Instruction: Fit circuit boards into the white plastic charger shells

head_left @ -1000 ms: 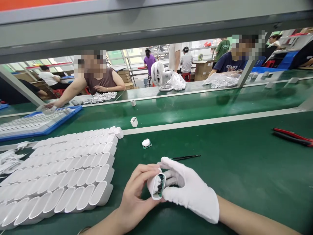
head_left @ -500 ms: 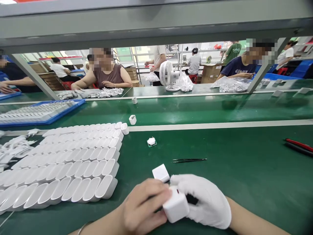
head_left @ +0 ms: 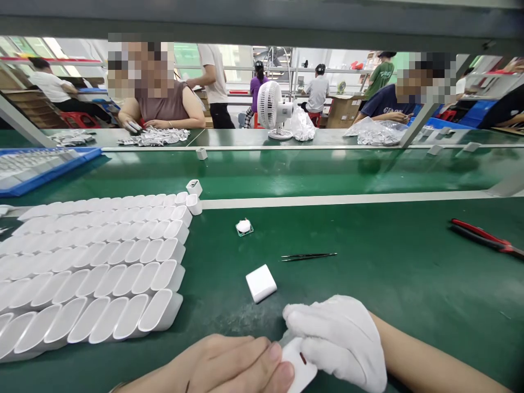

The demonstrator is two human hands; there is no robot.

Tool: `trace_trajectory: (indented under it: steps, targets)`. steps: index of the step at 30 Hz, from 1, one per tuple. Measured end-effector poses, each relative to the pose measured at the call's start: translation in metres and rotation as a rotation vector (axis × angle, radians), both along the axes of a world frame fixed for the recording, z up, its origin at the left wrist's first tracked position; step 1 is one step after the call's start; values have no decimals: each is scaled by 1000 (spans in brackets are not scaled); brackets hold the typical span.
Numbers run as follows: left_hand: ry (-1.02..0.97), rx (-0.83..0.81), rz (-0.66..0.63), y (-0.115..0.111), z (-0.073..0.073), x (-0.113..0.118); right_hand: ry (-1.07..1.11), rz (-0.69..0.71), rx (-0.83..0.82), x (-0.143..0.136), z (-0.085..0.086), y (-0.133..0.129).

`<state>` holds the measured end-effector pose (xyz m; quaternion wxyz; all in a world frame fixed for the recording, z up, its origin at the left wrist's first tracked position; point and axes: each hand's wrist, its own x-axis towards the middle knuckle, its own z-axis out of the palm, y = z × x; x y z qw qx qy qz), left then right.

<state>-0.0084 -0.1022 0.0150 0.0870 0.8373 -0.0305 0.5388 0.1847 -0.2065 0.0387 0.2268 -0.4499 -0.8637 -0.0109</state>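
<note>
At the bottom of the head view, my bare left hand [head_left: 241, 363] grips a small white plastic casing [head_left: 302, 371] between thumb and fingers. My right hand [head_left: 338, 341], in a white glove, is closed on the casing's other side. A dark reddish slot shows on its face; the fingers and the frame's lower edge hide the rest. Just beyond my hands lies another white casing [head_left: 261, 284]. Black tweezers [head_left: 309, 257] rest farther out, and left of them sits a small green circuit board [head_left: 244, 228] with a white blob on top.
Rows of open white casings [head_left: 94, 275] cover the left of the green table [head_left: 368, 262]. Red-handled pliers [head_left: 483, 236] lie at the right. Past the white line stand a blue tray [head_left: 53, 174], a fan [head_left: 270, 106] and seated co-workers. A beam [head_left: 262, 27] crosses overhead.
The held casing has moved lower and turned, so its slotted face shows more. Both hands have stayed on it. The camera view has shifted, with the rows of casings now farther left.
</note>
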Motion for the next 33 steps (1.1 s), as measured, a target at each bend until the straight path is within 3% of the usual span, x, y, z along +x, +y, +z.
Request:
trace_trajectory:
  steps: [2, 6, 10, 14, 19, 24, 28, 33]
  targets:
    - [5, -132, -66, 1, 4, 4, 39, -89, -11, -3, -5, 0]
    - [387, -486, -341, 10, 21, 10, 338, -327, -123, -14, -10, 6]
    - [737, -958, -400, 14, 25, 13, 463, -229, -477, -21, -10, 16]
    - [744, -1277, -533, 14, 17, 15, 669, -241, -488, -23, -14, 18]
    - [642, -1378, -591, 11, 13, 17, 741, -168, -458, -25, -12, 19]
    - [571, -1430, -567, 4, 9, 19, 929, -33, -571, -29, -18, 22]
    - [584, -1429, -588, 5, 7, 19, 815, -83, -545, -29, -26, 21]
    - [590, -1356, -608, 10, 16, 18, 576, -183, -373, -25, -23, 19]
